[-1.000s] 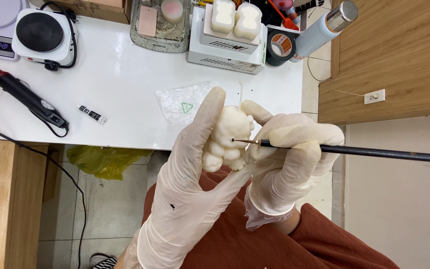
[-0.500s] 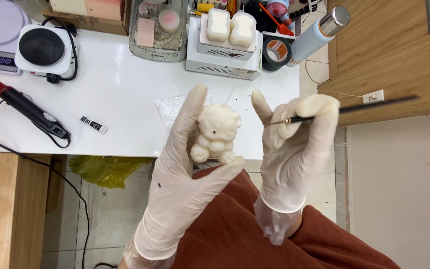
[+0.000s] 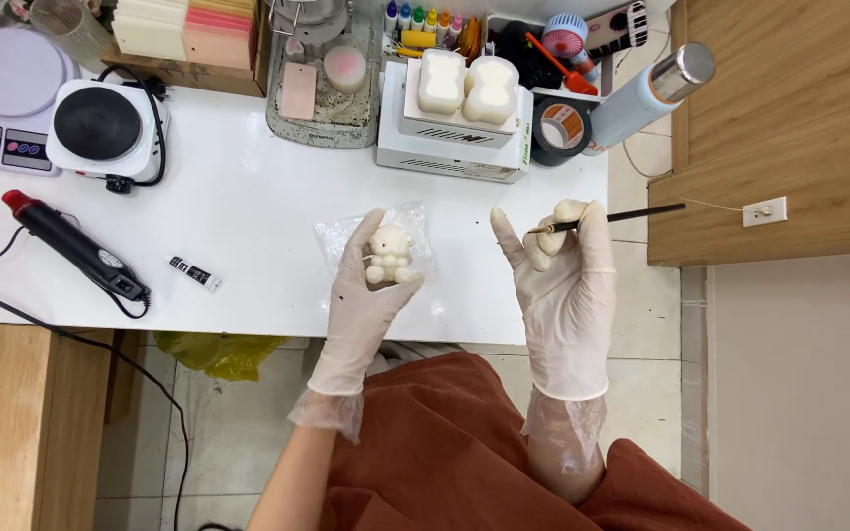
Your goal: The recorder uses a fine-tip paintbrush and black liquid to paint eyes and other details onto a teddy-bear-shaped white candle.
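Note:
My left hand [image 3: 364, 295], in a thin translucent glove, holds a small cream bear-shaped figure [image 3: 390, 254] upright over a clear plastic bag [image 3: 336, 236] on the white table [image 3: 248, 216]. My right hand [image 3: 565, 275], gloved too, is raised with the palm toward me and pinches a thin black brush [image 3: 622, 216] between thumb and fingers; the handle points right, past the table's edge. The two hands are apart, with the brush tip well to the right of the bear.
On the table's left lie a black heat gun [image 3: 71, 246], a small tube [image 3: 195, 272], a hot plate [image 3: 100, 126] and a scale [image 3: 2, 98]. At the back stand a white box with two bear moulds [image 3: 464, 108], a tape roll [image 3: 561, 128], a bottle [image 3: 641, 98] and a tray [image 3: 322, 88].
Both hands have dropped away from the camera toward the table. The bear has come down onto the plastic bag, and the brush has drawn away from it to the right.

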